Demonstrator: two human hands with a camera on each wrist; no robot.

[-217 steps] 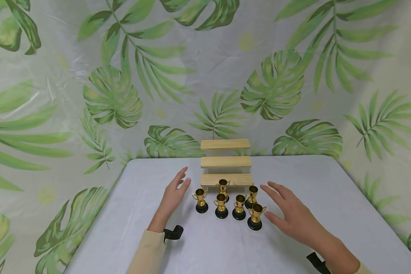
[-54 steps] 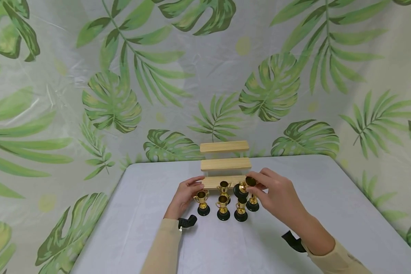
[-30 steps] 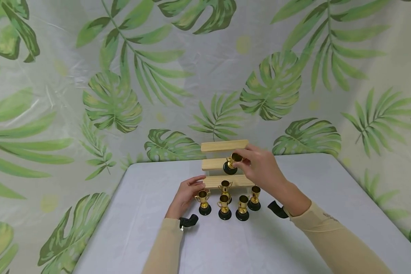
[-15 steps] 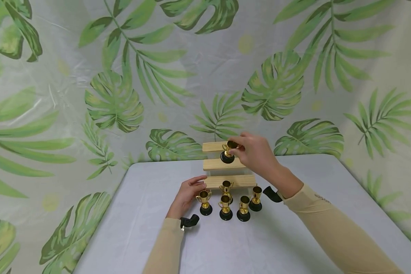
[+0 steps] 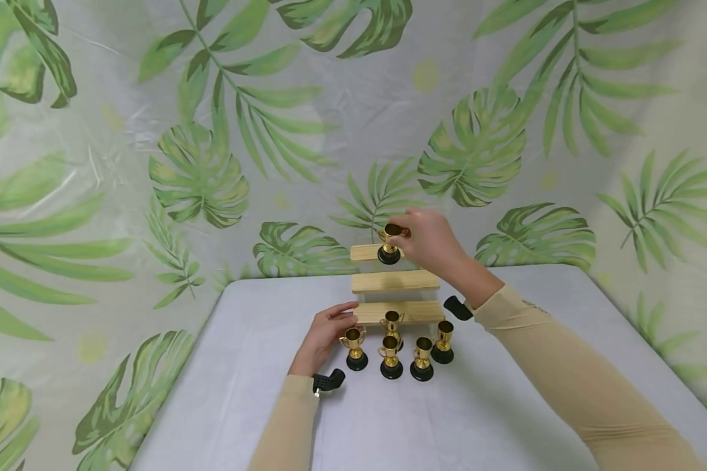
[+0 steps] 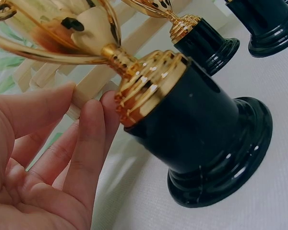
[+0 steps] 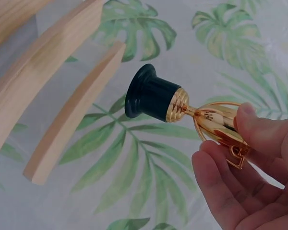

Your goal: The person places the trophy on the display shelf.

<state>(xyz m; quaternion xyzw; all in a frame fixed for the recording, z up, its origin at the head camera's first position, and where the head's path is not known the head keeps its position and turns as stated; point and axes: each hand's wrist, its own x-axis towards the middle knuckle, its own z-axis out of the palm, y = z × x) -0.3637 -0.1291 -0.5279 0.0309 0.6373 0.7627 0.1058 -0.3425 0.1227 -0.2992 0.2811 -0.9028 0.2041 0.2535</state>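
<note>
My right hand pinches the cup of a small gold trophy with a black base, holding it at the top step of a three-step wooden riser. In the right wrist view the trophy is tilted, its base close to the step's edge; my right hand grips the gold cup. My left hand lies relaxed on the table by the left end of the bottom step, beside the leftmost trophy. Up close, its fingers lie almost against that trophy.
Several more gold trophies, such as one in the front row, stand on the grey table before the riser. The middle step is bare. A leaf-print backdrop hangs behind and at both sides.
My right hand has lifted one trophy from the group, past the middle step, up to the top step. The left hand has stayed by the bottom step.
</note>
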